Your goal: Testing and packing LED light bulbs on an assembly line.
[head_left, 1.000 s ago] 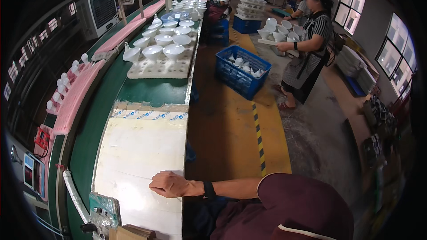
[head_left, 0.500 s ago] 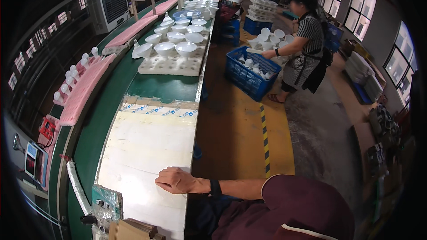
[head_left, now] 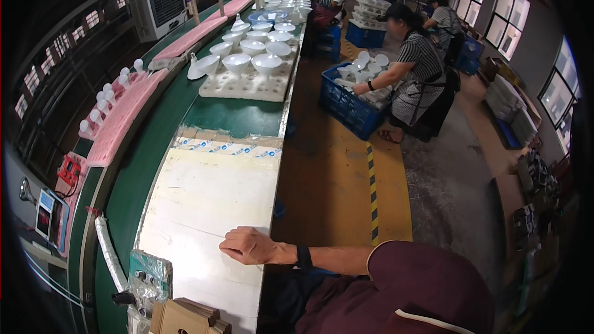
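Observation:
My right hand (head_left: 249,245) rests on the white board (head_left: 204,195), curled into a loose fist. Nothing shows in its fingers, and a black band circles the wrist. My left hand is outside the picture. Closest to the fist, at the board's lower end, are a stack of brown cardboard pieces (head_left: 189,318) and a green box wrapped in clear film (head_left: 151,275). Farther up the table, white cone-shaped lamp shades (head_left: 266,63) stand in a white tray with holes (head_left: 244,89).
White bulbs (head_left: 102,105) stand along a pink foam strip (head_left: 127,120) beside the green conveyor (head_left: 117,210). To the right, a co-worker in a striped top (head_left: 421,68) leans over a blue crate (head_left: 352,111) of white parts. A screen device (head_left: 46,213) stands at far left.
My view has shifted slightly, while my right fist stays on the board. The co-worker has bent lower, with a hand now at the crate. Another person shows behind them.

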Motion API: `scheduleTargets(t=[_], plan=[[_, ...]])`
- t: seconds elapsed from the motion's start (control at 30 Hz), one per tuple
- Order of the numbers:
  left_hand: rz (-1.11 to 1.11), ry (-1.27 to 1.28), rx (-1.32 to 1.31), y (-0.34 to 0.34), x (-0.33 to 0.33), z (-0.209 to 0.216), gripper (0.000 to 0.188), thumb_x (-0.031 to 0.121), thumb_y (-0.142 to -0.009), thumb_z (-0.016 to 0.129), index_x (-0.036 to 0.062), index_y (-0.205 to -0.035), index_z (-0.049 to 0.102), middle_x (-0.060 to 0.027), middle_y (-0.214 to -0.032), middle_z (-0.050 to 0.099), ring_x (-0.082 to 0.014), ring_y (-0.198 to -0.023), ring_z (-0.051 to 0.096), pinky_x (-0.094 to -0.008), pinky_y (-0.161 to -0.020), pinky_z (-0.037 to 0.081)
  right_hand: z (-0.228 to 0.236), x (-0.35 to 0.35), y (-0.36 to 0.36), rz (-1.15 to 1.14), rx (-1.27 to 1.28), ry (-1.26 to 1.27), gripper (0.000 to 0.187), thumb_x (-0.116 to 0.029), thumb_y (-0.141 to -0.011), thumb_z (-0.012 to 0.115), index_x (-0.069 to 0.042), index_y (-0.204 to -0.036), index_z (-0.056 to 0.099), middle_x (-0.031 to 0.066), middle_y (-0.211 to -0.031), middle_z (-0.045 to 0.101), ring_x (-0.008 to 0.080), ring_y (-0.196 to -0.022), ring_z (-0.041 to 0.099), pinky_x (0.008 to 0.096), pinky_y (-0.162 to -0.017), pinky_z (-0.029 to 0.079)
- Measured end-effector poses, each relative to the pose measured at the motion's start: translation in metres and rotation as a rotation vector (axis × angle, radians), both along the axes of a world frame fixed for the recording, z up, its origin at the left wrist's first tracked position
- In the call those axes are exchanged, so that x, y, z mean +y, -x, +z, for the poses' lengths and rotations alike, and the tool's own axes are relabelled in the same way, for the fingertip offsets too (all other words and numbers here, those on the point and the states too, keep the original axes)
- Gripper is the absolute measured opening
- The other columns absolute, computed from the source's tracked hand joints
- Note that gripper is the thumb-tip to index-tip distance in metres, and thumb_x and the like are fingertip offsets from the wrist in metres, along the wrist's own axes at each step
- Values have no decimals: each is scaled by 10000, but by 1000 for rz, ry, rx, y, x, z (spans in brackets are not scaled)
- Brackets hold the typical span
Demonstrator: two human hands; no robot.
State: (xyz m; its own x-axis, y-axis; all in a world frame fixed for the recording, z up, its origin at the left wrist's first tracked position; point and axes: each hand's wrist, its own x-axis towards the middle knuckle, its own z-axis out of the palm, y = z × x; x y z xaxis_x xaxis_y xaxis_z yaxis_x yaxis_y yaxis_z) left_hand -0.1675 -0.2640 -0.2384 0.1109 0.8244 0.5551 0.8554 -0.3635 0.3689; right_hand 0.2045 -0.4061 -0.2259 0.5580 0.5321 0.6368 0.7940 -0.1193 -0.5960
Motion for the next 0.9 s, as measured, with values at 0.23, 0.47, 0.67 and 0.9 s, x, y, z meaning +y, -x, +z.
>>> scheduleTargets(t=[0.23,0.47,0.67,0.9], plan=[[15,-10,16,1,1,0,197,217,-928,707,34,-943,777,-161,-905,744,-362,-796,698,-444,-712,564,0,0,1,0,15,3,80,-55,-854,690,-38,-799,634,114,-746,613,298,-718,613,399,-696,498],[19,11,30,-2,-2,5,210,221,-939,691,35,-971,782,-161,-928,749,-358,-820,705,-441,-723,565,-1,-1,0,-2,5,21,84,-60,-857,688,-38,-799,630,107,-749,611,287,-717,610,390,-699,501],[25,17,38,-1,-1,4,224,229,-942,690,26,-969,780,-166,-933,751,-364,-819,706,-446,-728,567,1,-1,0,-4,10,-5,107,-58,-861,679,-40,-782,609,101,-734,587,287,-716,597,392,-701,494],[-14,-13,54,0,0,3,218,224,-933,702,19,-957,775,-173,-900,746,-369,-796,704,-448,-714,567,-2,-2,1,1,-8,21,113,-62,-867,675,-49,-781,603,97,-738,569,287,-714,586,398,-701,484]])
